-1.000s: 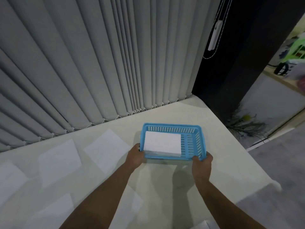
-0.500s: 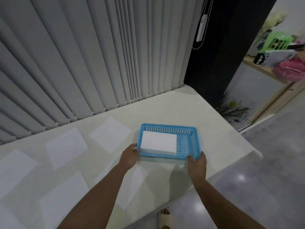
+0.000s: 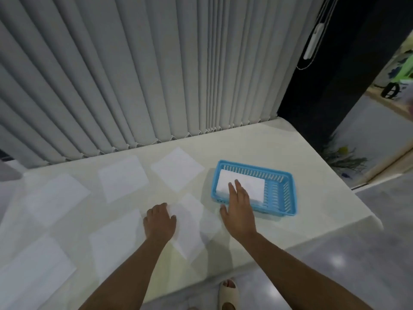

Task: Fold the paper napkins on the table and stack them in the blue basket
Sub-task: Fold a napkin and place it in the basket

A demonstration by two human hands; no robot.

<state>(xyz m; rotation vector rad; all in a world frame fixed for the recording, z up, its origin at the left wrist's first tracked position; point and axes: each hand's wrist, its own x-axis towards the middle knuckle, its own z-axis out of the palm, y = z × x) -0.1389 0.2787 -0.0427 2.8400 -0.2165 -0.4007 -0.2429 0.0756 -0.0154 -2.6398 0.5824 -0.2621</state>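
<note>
The slotted basket [image 3: 282,194] is bright blue, the napkin stack [image 3: 255,186] inside it white. Left of it, loose napkins [image 3: 177,167] are white on a cream table [image 3: 245,142]; behind it hang grey blinds [image 3: 156,74].

1. A pale cream tabletop [image 3: 257,142] fills the lower middle of the scene, with a rounded corner at its near right.
2. Behind the tabletop, grey vertical blinds [image 3: 156,74] cover the far side, their hems hanging just above its back edge.
3. At the tabletop's back right corner stands a dark wall [image 3: 348,86], with a white cord pull [image 3: 314,41] hanging against it.
4. Past the tabletop's right edge, a dark plant sprig [image 3: 342,157] sits low down.
5. Below and right of the tabletop, a glossy grey floor [image 3: 368,220] reflects soft spots of light.
</note>
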